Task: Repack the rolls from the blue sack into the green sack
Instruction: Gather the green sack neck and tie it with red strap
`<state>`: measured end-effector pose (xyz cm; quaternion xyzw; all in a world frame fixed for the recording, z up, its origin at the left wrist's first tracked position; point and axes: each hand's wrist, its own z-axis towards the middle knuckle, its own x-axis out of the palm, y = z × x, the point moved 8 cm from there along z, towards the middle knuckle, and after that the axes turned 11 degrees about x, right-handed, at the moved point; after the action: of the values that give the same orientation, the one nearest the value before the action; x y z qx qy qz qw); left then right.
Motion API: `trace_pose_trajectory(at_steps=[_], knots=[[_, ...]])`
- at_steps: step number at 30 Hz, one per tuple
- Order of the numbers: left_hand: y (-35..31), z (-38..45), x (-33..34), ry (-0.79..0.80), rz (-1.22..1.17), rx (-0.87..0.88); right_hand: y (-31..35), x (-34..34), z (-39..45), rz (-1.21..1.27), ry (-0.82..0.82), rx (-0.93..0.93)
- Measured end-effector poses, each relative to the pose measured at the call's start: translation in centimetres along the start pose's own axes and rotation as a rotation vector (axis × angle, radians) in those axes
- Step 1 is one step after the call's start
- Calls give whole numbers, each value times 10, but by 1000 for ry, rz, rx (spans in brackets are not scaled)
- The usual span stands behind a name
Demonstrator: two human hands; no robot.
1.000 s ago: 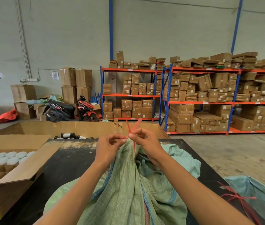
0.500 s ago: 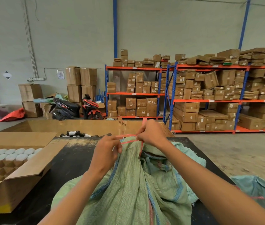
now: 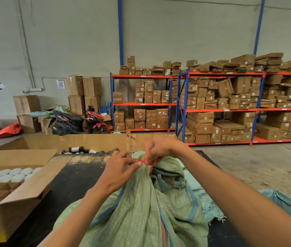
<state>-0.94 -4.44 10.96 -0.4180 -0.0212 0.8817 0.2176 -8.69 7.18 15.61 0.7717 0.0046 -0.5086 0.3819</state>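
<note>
The green sack [image 3: 141, 207] stands bunched on the black table [image 3: 69, 184] at six o'clock, neck gathered at its top. The left hand [image 3: 121, 168] pinches the red string [image 3: 142, 161] wound there; the right hand [image 3: 160, 148], at one o'clock of it, grips the string's other end. A blue sack [image 3: 290, 202] lies at four o'clock.

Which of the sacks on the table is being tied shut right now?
The green sack in front: both hands pinch the red string at its gathered neck. The pale blue sack at the right lies slack and untouched.
</note>
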Motion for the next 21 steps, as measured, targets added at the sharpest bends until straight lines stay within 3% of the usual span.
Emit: trace_pose_trajectory(at_steps=[6, 11, 14, 18, 19, 21], knots=[[4, -2, -1, -26, -72, 12, -12, 4, 1, 175, -20, -55], [18, -9, -16, -106, -275, -121, -40, -3, 2, 592, -158, -94], [42, -27, -17, -217, -659, -373, -70, 2, -4, 732, -171, -60], [46, -49, 11, -361, -1472, -555, -110, 24, -8, 591, -197, 51], [49, -52, 15, -432, -1586, -596, -119, 26, -8, 552, -236, 67], [59, -57, 21, -505, -1503, -674, -138, 22, -9, 473, -338, 96]])
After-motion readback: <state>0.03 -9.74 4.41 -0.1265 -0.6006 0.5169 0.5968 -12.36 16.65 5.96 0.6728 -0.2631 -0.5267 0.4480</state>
